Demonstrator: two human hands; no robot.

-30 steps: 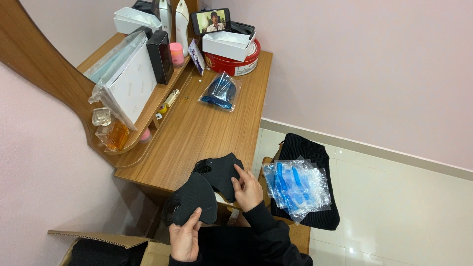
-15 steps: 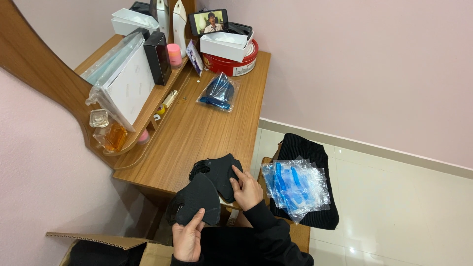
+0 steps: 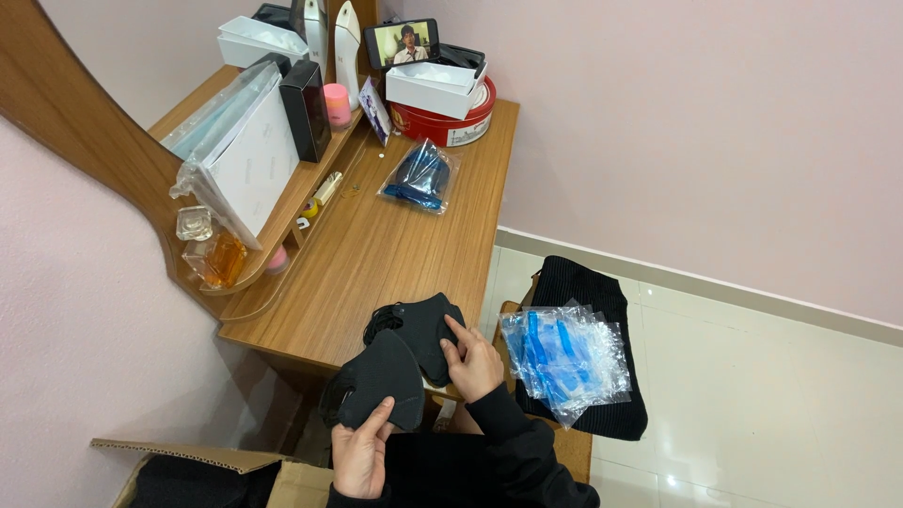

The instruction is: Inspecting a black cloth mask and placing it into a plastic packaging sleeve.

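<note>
Two hands separating black fabric face masks at the near edge of a wooden desk.

The left hand (image 3: 362,456) pinches one folded black fabric mask (image 3: 376,381) just off the wooden desk's (image 3: 395,254) front edge, fingers closed on its lower corner. The right hand (image 3: 475,362) presses fingertips on the small stack of black masks (image 3: 419,325) lying on the desk edge, not visibly gripping. Compared with a second ago, the held mask sits slightly lower and closer to the body, and the stack has hardly shifted. A pile of clear plastic sleeves with blue contents (image 3: 564,357) rests just right, on a black ribbed cloth (image 3: 593,292).
</note>
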